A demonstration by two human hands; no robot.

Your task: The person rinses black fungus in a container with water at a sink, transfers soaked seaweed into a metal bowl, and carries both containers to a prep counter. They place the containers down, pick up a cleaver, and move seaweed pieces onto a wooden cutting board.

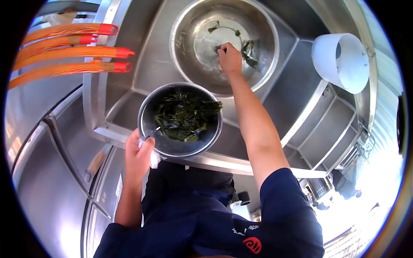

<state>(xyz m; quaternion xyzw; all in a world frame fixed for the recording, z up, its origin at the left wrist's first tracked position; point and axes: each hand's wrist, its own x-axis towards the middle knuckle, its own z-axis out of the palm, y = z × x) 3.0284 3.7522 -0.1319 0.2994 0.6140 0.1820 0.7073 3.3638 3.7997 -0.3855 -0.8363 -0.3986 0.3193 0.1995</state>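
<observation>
My left hand [138,151] grips the near left rim of a round metal bowl [189,152], with a crumpled white cloth [155,159] under the fingers. Dark green, wet-looking seaweed [185,116] is heaped in this bowl, and one piece reaches over its right rim. My right hand [231,59] is inside a large metal basin [174,41], fingers closed in a pinch. A small dark bit, apparently seaweed, shows at its fingertips. Beside that hand lies a larger leaf of seaweed [249,53], with a thin strand [226,28] farther back in the basin.
The basin stands in a stainless steel sink [144,69]. Several orange net bundles with red ends [90,52] hang over the left edge. A white plastic cylinder [344,63] rests at the right. Steel shelving [327,129] stands at the right, and a wooden handle [97,163] lies at the lower left.
</observation>
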